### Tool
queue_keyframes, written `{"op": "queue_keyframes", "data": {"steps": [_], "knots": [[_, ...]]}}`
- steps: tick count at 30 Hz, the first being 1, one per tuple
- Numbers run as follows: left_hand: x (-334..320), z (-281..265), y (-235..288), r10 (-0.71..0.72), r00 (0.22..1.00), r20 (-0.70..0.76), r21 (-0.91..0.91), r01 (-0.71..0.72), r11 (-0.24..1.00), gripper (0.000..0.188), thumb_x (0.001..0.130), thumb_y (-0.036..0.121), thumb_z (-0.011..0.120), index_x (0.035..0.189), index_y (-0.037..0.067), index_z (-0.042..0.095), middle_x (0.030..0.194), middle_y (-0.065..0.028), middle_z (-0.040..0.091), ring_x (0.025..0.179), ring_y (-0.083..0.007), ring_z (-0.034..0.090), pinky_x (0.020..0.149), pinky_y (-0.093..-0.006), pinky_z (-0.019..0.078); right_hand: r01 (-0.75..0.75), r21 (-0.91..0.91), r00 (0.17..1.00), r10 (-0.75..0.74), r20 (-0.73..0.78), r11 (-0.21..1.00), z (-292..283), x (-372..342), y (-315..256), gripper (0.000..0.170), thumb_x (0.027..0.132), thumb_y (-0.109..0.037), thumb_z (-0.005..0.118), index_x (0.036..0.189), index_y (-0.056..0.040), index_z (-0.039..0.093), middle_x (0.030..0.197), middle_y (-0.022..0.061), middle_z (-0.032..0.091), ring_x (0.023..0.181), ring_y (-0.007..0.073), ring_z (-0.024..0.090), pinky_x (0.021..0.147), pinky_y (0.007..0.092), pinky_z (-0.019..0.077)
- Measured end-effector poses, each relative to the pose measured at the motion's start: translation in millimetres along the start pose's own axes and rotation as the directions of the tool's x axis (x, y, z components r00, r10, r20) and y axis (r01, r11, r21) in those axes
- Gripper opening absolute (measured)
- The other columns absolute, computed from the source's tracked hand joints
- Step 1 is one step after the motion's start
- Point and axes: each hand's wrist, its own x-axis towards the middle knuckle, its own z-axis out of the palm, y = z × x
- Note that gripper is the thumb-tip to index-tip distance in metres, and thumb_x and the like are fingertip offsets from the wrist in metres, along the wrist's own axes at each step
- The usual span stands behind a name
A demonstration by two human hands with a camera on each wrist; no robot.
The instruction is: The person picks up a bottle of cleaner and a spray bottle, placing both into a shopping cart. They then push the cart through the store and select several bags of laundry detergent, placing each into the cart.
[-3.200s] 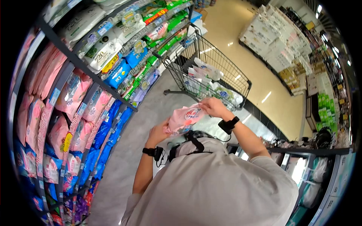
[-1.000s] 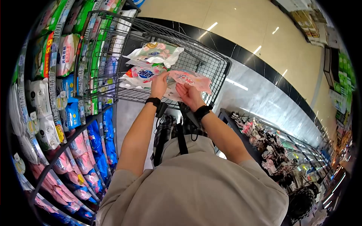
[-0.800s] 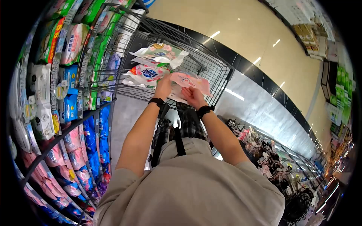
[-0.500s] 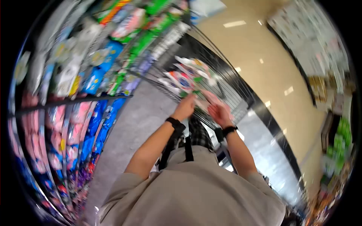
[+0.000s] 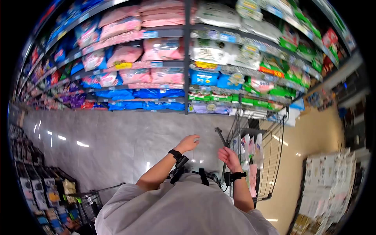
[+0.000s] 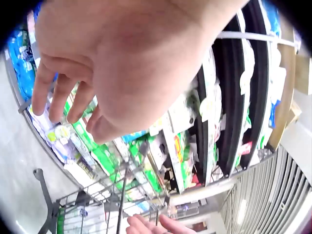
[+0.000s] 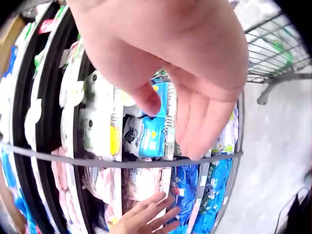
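Note:
Both hands are bare and hold nothing. My left hand (image 5: pixel 187 143) hangs over the grey floor in front of the body, its fingers loosely bent; the left wrist view shows the palm and fingers (image 6: pixel 73 95) against the shelves. To its right, my right hand (image 5: pixel 230 158) is raised beside the shopping cart (image 5: pixel 270 197), with relaxed, bent fingers and the thumb apart from them in the right wrist view. Inside the cart lies a pink soft pack (image 5: pixel 253 178), near several white printed packs (image 5: pixel 258 149).
Ahead stands a long shelf unit (image 5: pixel 187 58) with rows of pink, blue, white and green soft packs. Stacked white boxes (image 5: pixel 329 184) stand at the right. Behind on the left are another cart (image 5: pixel 91 203) and a display of hanging goods (image 5: pixel 49 192).
Both hands have let go of the pink pack, which now lies in the cart. The head view has swung left to face the shelves, so the cart appears farther right.

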Motion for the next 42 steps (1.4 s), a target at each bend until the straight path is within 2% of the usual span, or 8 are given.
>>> {"op": "queue_keyframes", "data": {"steps": [6,14,22,24,26,28,34,42], "knots": [[-58.3,-66.4,-78.1,-0.089,0.974,-0.208,-0.045,0.081,0.996,0.034,0.086,0.027,0.060,0.112,0.005,0.062,0.109,-0.0162,0.065,0.099,-0.0336,0.062,0.087,-0.0391,0.0492,0.006,-0.930,0.884,-0.437,-0.166,0.367,-60.1,83.6,3.6,0.060,0.081,-0.029,0.067,0.124,0.0075,0.049,0.115,0.0190,0.060,0.106,0.0257,0.058,0.087,0.0349,0.0469],[-152.5,-84.1,-170.7,-0.419,0.822,-0.386,-0.371,0.278,0.886,0.035,0.085,0.031,0.063,0.109,0.006,0.064,0.104,-0.0131,0.068,0.095,-0.0287,0.065,0.084,-0.0360,0.0508,-0.463,-0.798,0.798,-0.209,-0.564,0.385,-199.4,131.1,15.5,0.064,0.072,-0.029,0.073,0.117,0.0123,0.054,0.112,0.0227,0.061,0.107,0.0336,0.058,0.087,0.0464,0.0461],[-243.9,-18.4,-259.1,-0.786,0.612,-0.091,0.007,0.790,0.614,0.041,0.085,0.037,0.046,0.100,0.008,0.070,0.110,-0.0174,0.064,0.106,-0.0356,0.059,0.091,-0.0431,0.0468,-0.329,-0.794,0.891,0.111,-0.441,-0.511,-207.7,173.8,22.7,0.062,0.081,-0.046,0.051,0.127,-0.0040,0.053,0.132,0.0161,0.054,0.120,0.0309,0.052,0.095,0.0377,0.0437],[-271.0,14.0,-307.8,-0.731,0.658,0.180,0.321,0.664,0.676,0.040,0.088,0.033,0.045,0.115,0.011,0.064,0.117,-0.0134,0.063,0.109,-0.0312,0.058,0.096,-0.0423,0.0447,-0.580,-0.709,0.800,-0.116,-0.589,-0.400,-166.8,158.8,24.3,0.054,0.084,-0.043,0.052,0.123,-0.0074,0.058,0.135,0.0184,0.051,0.123,0.0304,0.050,0.092,0.0518,0.0417],[-302.2,15.8,-287.7,-0.734,0.666,0.130,0.130,0.723,0.679,0.033,0.086,0.032,0.055,0.106,0.008,0.065,0.098,-0.0117,0.066,0.085,-0.0264,0.064,0.076,-0.0388,0.0509,-0.748,-0.573,0.663,0.335,-0.670,0.335,-268.2,210.4,12.6,0.063,0.078,-0.023,0.064,0.135,-0.0051,0.044,0.140,0.0195,0.043,0.124,0.0325,0.048,0.093,0.0485,0.0432],[-313.3,17.8,-292.9,-0.840,0.540,0.052,0.063,0.838,0.542,0.026,0.085,0.029,0.061,0.093,0.005,0.068,0.081,-0.0107,0.069,0.071,-0.0246,0.068,0.064,-0.0356,0.0556,-0.460,-0.857,0.630,-0.593,-0.501,0.235,-191.7,143.6,66.4,0.056,0.078,-0.015,0.062,0.130,0.0001,0.045,0.122,0.0232,0.055,0.117,0.0350,0.052,0.097,0.0407,0.0435],[-264.3,-42.4,-253.1,-0.956,0.276,-0.101,-0.214,0.932,0.292,0.042,0.077,0.041,0.059,0.102,0.008,0.070,0.109,-0.0174,0.066,0.105,-0.0322,0.061,0.090,-0.0397,0.0482,-0.671,-0.692,0.550,-0.447,-0.705,0.267,-120.9,115.6,41.6,0.058,0.077,-0.010,0.060,0.131,-0.0010,0.043,0.129,0.0230,0.049,0.116,0.0410,0.050,0.100,0.0454,0.0421],[-240.9,-116.5,-243.8,-0.875,0.358,-0.327,-0.388,0.793,0.469,0.028,0.078,0.039,0.066,0.097,0.018,0.072,0.104,-0.0171,0.067,0.102,-0.0325,0.062,0.090,-0.0388,0.0481,-0.103,-0.550,0.930,0.116,-0.349,-0.829,-284.1,201.9,54.1,0.041,0.088,-0.046,0.059,0.075,-0.0068,0.061,0.058,0.0069,0.053,0.052,0.0210,0.050,0.055,0.0382,0.0461]]}}
